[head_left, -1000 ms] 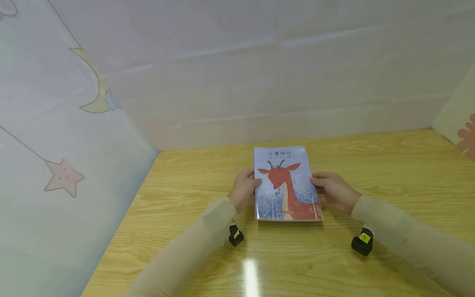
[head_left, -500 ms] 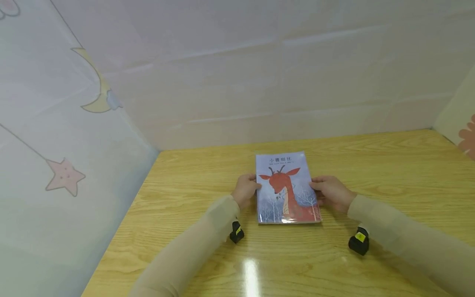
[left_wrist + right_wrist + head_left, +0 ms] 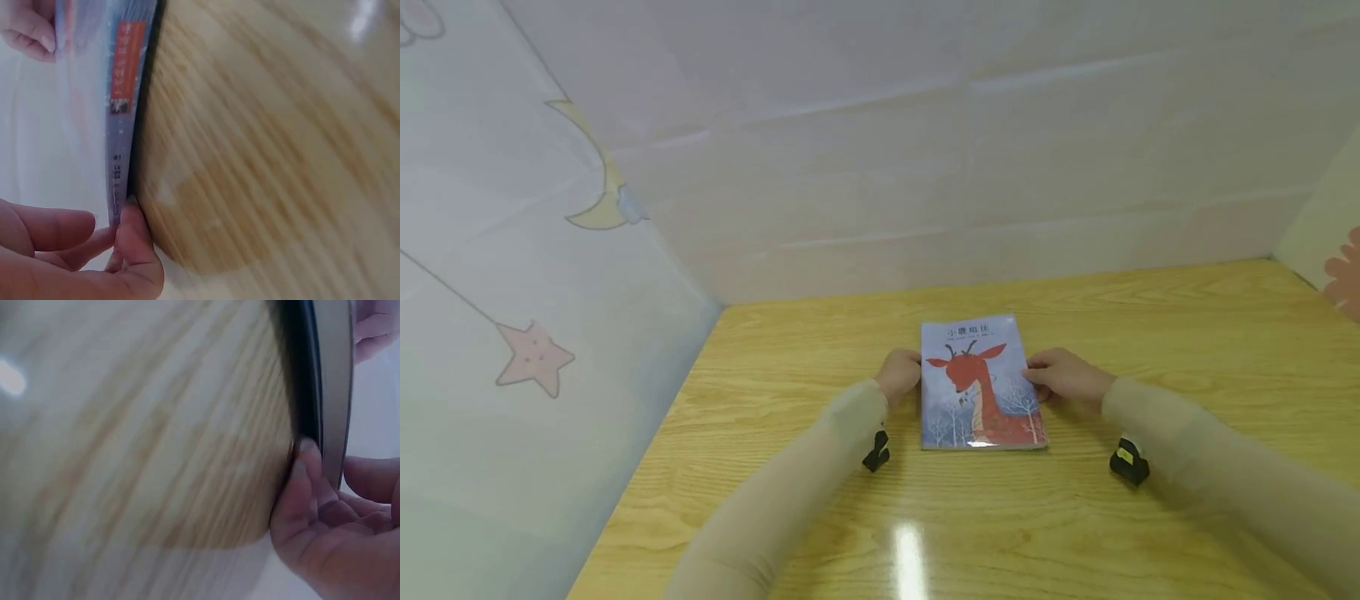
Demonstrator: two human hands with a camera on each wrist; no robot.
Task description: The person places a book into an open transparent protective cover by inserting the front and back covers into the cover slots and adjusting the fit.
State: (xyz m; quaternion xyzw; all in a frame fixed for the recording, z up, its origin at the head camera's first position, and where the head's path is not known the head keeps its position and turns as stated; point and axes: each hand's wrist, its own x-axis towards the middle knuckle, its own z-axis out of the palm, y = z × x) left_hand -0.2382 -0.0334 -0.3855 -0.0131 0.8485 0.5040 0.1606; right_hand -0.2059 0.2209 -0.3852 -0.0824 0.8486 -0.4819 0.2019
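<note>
A picture book [image 3: 981, 387] with a red deer on its blue cover lies face up on the wooden table, its spine toward the left hand. That left hand [image 3: 900, 374] is at the book's left edge. In the left wrist view, its bent fingertips [image 3: 134, 215] touch the spine at the lower edge, while the thumb stands off the cover. The right hand [image 3: 1067, 375] pinches the opposite edge, thumb on the cover side. Fingers [image 3: 300, 487] of this hand reach under the book in the right wrist view, where their tips are partly hidden.
The wooden table [image 3: 820, 508] extends around the book and meets a pale wall [image 3: 850, 192] behind. Another wall with a printed moon and star [image 3: 535, 358] stands at the left. A black wrist camera [image 3: 1129, 461] hangs below the right sleeve.
The book has come down and lies flatter, its top edge lower in the head view. The left thumb has left the cover. The right hand still grips the right edge.
</note>
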